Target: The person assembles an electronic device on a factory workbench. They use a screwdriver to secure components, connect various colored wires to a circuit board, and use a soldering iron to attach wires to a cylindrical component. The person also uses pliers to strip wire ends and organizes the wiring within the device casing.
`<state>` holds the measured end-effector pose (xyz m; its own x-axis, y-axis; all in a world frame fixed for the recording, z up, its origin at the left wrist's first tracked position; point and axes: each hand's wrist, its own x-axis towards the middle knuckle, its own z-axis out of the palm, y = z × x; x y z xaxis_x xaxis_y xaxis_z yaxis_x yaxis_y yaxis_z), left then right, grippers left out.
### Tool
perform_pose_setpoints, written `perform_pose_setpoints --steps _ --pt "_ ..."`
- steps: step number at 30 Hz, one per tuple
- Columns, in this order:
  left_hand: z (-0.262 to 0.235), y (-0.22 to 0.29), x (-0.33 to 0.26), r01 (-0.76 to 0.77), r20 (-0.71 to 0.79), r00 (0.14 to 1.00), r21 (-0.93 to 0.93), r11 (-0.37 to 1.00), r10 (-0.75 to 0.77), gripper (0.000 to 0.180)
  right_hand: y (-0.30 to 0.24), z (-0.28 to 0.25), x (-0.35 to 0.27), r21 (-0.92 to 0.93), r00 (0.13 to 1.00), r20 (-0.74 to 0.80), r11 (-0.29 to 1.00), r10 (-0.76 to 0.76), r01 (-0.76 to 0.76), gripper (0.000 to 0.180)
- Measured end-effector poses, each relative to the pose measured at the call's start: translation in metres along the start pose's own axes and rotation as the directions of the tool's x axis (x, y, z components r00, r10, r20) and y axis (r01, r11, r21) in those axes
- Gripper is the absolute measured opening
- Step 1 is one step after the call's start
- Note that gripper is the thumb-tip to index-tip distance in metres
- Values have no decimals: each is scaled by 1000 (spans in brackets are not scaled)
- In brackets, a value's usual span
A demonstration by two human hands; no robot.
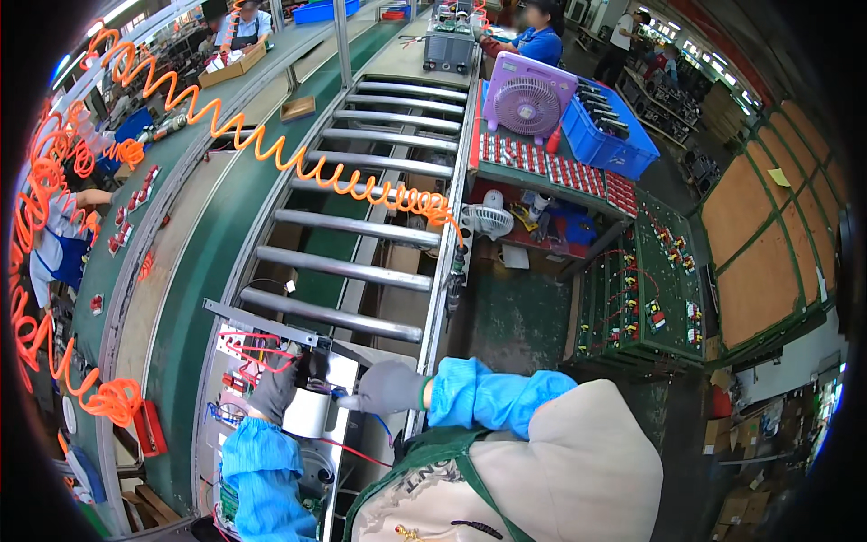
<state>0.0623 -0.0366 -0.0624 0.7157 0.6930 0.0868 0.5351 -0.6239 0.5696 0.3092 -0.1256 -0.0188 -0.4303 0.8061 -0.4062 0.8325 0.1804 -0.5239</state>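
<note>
An open metal equipment case (pixel 342 369) lies in front of me at the near end of the roller conveyor, with red and blue wires and a green circuit board inside. My left hand (pixel 274 390), in a grey glove, reaches into it beside red wires (pixel 257 348) and a black part (pixel 312 365). Its fingers are bent, and what they grip is hidden. From the right comes my gloved right hand (pixel 386 387), fingers drawn together near a thin blue-purple wire. A white cylindrical part (pixel 307 414) sits between and below the hands. Blue sleeves cover both forearms.
Metal rollers (pixel 348 262) run away from me. An orange coiled air hose (pixel 271 154) hangs across them, ending at a power screwdriver (pixel 455 285). At the right are a purple fan (pixel 530 99), a blue crate (pixel 610 135) and a green cart (pixel 646 307). Several people work farther off.
</note>
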Motion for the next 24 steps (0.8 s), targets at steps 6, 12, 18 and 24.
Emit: perform_pose_setpoints --steps 6,12,18,24 --pt "5 -3 -1 -47 -99 993 116 992 58 35 -5 21 3 -71 997 -59 997 -40 35 53" --pt "6 0 2 -64 -104 992 61 996 71 21 13 -13 -4 870 952 93 489 -290 64 52" --pt "0 5 3 -10 -64 998 -1 1000 10 20 6 -28 -11 953 896 108 301 -430 29 44" --pt "11 4 18 -32 -18 999 -71 997 31 19 11 -35 -24 944 925 132 331 -357 -7 43"
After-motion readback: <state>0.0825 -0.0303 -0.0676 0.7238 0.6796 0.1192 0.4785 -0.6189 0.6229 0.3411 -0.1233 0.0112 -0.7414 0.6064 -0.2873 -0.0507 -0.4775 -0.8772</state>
